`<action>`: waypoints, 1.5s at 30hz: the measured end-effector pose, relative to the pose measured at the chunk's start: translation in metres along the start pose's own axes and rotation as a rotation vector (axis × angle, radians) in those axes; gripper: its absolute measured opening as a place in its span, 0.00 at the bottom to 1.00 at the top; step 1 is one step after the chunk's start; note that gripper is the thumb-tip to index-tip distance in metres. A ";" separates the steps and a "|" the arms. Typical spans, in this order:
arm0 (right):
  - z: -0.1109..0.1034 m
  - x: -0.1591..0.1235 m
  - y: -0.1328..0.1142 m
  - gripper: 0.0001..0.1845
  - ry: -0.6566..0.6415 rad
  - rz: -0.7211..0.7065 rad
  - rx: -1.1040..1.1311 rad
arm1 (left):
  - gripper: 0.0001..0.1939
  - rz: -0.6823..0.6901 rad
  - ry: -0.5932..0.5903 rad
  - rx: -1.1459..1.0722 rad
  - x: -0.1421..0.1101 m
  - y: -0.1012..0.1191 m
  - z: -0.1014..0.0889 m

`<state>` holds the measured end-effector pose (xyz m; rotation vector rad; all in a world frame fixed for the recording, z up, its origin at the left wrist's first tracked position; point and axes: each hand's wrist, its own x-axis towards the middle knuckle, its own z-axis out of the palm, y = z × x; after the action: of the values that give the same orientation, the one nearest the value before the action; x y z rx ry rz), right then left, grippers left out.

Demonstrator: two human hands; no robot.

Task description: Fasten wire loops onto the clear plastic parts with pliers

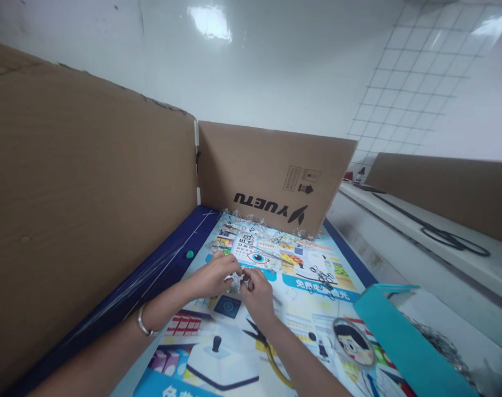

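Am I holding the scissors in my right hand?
No, the yellow-handled scissors lie on the printed cover, partly hidden by the right forearm, while the right hand is beside the left hand.

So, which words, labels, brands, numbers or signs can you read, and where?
"YUETU", upside down, on the cardboard panel, with an arrow sign.
"免费电…光", middle unclear, on the table cover.
"免费", cut off, lower down.
Too blurred: the panel's boxed print, the eye chart's smaller rows.

Near centre, a small piece (235, 283) is looking translucent. Above, a cardboard panel (251, 165) is showing black lettering (270, 206) on brown. Lower down, a cartoon-patterned poster (230, 361) is mixing blue and white; lower right, a box (399, 337) is showing turquoise.
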<state>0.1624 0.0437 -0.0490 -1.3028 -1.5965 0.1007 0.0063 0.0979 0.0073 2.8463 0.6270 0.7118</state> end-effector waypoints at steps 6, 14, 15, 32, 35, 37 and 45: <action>-0.002 0.001 0.001 0.15 0.014 0.009 0.013 | 0.17 0.024 0.015 0.031 0.001 0.001 0.003; -0.001 0.001 0.004 0.15 0.015 0.021 0.030 | 0.11 -0.064 0.033 -0.004 0.001 0.000 0.005; -0.001 0.001 0.005 0.14 0.018 0.018 0.030 | 0.10 -0.078 0.033 -0.018 0.002 0.000 0.005; 0.000 0.001 0.010 0.13 0.030 0.030 0.012 | 0.09 -0.140 0.084 -0.124 0.000 -0.005 0.006; 0.000 0.002 0.010 0.13 0.038 0.042 0.009 | 0.10 -0.158 0.079 -0.172 0.000 -0.006 0.008; 0.000 0.002 0.010 0.13 0.040 0.049 0.005 | 0.10 -0.169 0.080 -0.215 0.001 -0.007 0.009; -0.002 0.003 0.011 0.13 0.062 0.091 0.004 | 0.12 -0.221 0.113 -0.515 -0.001 -0.013 0.019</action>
<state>0.1714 0.0495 -0.0535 -1.3627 -1.4837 0.1186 0.0098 0.1084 -0.0131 2.2424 0.6488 0.8538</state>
